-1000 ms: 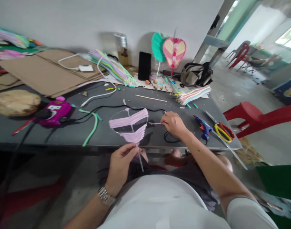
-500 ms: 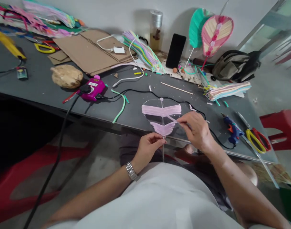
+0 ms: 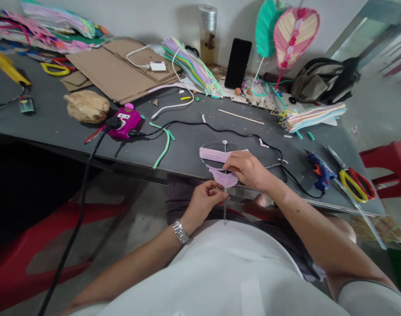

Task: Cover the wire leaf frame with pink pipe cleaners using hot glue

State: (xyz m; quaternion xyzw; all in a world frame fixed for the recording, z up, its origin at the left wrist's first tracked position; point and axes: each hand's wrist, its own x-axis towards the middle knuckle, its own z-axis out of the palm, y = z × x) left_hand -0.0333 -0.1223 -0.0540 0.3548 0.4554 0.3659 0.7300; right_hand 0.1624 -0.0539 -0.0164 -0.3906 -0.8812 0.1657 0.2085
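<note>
A clear heart-shaped wire frame (image 3: 220, 151) with a central stem sits just above the table's front edge, crossed by pink strips (image 3: 212, 154). My left hand (image 3: 203, 202) is closed around the frame's lower tip and stem. My right hand (image 3: 248, 170) lies across the frame's middle, its fingers closed on a pink strip and hiding part of the strips. A blue-and-orange glue gun (image 3: 320, 171) and yellow-handled scissors (image 3: 355, 185) lie to the right of that hand.
A black cable (image 3: 220, 128) snakes across the dark table (image 3: 184, 164) behind the frame. Behind it are a bundle of coloured strips (image 3: 314, 117), a magenta device (image 3: 124, 122), green strips (image 3: 164, 147), cardboard sheets (image 3: 115, 66) and a red plastic chair (image 3: 384, 166).
My right hand has slid left, from the frame's lower right onto its middle, and now covers more of the pink strips. My left hand stays at the frame's base.
</note>
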